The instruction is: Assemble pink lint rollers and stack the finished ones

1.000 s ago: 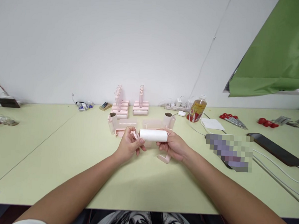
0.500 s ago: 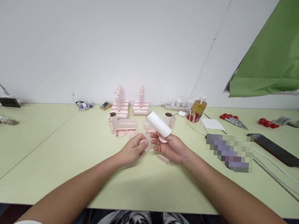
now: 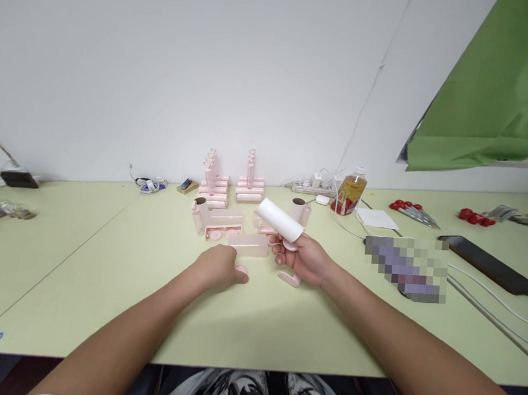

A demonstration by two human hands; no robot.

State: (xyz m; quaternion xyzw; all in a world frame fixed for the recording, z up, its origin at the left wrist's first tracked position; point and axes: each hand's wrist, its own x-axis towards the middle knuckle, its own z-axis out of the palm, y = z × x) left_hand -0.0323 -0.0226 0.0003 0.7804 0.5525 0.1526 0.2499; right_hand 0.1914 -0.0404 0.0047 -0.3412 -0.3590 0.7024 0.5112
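Observation:
My right hand (image 3: 307,261) holds a white lint-roller roll (image 3: 280,221), tilted with its upper end to the left. A pink end piece (image 3: 289,245) shows at the roll's lower end, against the fingers. My left hand (image 3: 218,265) is down at the table, with thumb and fingers around a round pink cap (image 3: 241,270); its fingertips are partly hidden. Just beyond it lies a clear pinkish cover (image 3: 248,245). Below my right hand rests a pink curved handle piece (image 3: 289,279). An open pink case (image 3: 223,233) lies behind my left hand.
Pink lint rollers (image 3: 214,188) stand in two groups by the wall. Upright rolls (image 3: 297,208) flank the loose parts. To the right are a drink bottle (image 3: 352,192), a power strip (image 3: 307,188), red-handled tools (image 3: 413,211), a black phone (image 3: 488,263) and cables.
My left hand has moved left and down to the table with the pink cap, away from my right hand. The clear cover is now in plain view. The right hand and roll have barely moved.

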